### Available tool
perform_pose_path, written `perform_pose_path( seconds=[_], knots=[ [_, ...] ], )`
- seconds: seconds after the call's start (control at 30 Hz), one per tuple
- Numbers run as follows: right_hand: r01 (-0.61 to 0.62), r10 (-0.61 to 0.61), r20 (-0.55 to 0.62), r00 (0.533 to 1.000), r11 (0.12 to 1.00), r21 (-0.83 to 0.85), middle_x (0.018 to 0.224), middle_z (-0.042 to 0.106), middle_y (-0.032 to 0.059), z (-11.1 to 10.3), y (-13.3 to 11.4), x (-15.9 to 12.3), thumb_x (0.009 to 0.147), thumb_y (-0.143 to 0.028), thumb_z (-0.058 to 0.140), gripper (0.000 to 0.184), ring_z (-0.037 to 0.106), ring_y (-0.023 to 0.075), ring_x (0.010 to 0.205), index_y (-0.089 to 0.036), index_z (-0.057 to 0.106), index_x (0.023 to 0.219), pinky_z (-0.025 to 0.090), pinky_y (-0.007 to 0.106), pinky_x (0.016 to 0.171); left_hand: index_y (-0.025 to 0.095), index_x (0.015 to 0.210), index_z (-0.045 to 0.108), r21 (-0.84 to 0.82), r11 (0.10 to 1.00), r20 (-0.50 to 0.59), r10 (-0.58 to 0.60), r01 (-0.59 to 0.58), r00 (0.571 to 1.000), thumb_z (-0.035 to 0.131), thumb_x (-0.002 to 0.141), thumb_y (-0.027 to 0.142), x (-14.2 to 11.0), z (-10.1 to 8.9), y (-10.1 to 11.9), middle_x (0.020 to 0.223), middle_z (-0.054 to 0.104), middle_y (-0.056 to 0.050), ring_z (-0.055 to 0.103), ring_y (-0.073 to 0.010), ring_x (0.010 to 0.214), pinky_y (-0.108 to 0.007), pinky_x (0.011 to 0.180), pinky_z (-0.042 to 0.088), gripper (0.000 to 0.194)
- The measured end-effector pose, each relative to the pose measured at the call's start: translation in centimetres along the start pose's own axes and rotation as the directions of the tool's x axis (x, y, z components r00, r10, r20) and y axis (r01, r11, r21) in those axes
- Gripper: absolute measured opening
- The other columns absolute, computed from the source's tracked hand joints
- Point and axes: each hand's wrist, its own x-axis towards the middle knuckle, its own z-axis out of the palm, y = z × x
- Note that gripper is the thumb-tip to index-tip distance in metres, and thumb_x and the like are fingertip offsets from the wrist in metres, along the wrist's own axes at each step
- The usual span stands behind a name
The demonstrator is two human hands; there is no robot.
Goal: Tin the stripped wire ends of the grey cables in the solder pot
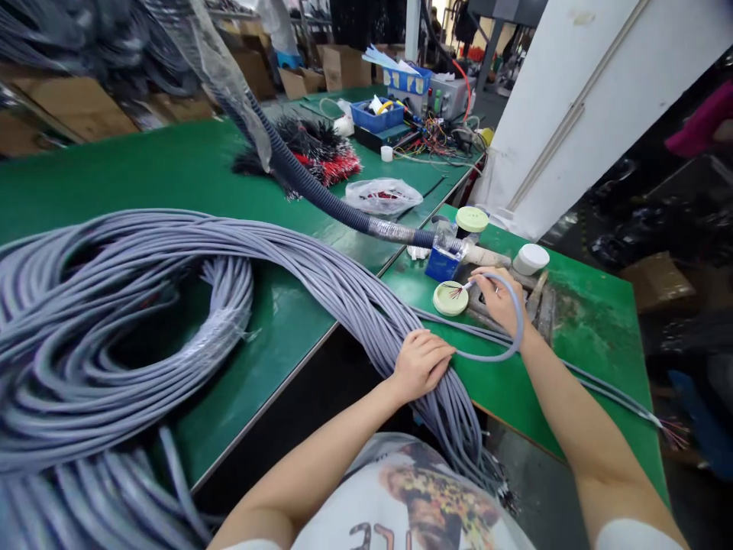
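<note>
The right hand (pixel 497 303), fingers pinched together, grips a looped grey sheathed cable (pixel 520 321), its fanned thin red wires (pixel 456 292) just over a round pale-green plastic lid (pixel 442 303), while the spread left hand (pixel 421 367) presses on a thick bundle of grey cables (pixel 321 267) near that lid.

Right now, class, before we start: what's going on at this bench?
A person's left hand rests on a big bundle of grey cables. Their right hand holds one looped grey cable, its coloured wire ends over a round pale-green disc on a green workbench.
</note>
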Motion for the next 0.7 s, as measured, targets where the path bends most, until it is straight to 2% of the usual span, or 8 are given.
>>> perform_pose_path(
  seconds=[0.53,0.63,0.7],
  knots=[
    [0.008,0.01,0.09,0.996,0.98,-0.201,0.09,0.072,0.0023,1.8,0.2,1.1,0.093,-0.039,0.047,0.025,0.062,0.0217,0.084,-0.025,0.068,0.093,0.045,0.035,0.079,0.021,0.105,0.063,-0.038,0.999,-0.006,0.003,-0.003,1.0,0.053,0.088,0.018,-0.2,-0.2,-0.3,0.096,0.073,-0.003,0.064,-0.0162,0.094,-0.04,0.099,0.038,0.02],
    [0.005,0.012,0.085,0.996,0.981,-0.194,0.091,0.072,0.0015,1.4,-0.4,1.2,0.093,-0.037,0.048,0.022,0.062,0.0219,0.085,-0.026,0.068,0.093,0.046,0.036,0.079,0.021,0.106,0.063,-0.045,0.999,0.009,-0.002,0.003,1.0,0.053,0.088,0.018,-0.3,-0.2,-0.3,0.098,0.072,-0.003,0.064,-0.0161,0.096,-0.04,0.099,0.038,0.021],
    [0.002,0.01,0.062,0.998,0.983,-0.186,0.093,0.072,0.0016,0.3,-0.9,1.1,0.093,-0.036,0.048,0.021,0.062,0.0222,0.087,-0.026,0.067,0.093,0.046,0.037,0.081,0.021,0.107,0.063,-0.052,0.999,0.01,-0.001,0.002,1.0,0.052,0.088,0.018,-0.3,-0.2,-0.4,0.099,0.072,-0.004,0.064,-0.0162,0.096,-0.04,0.1,0.038,0.022]
  ],
)
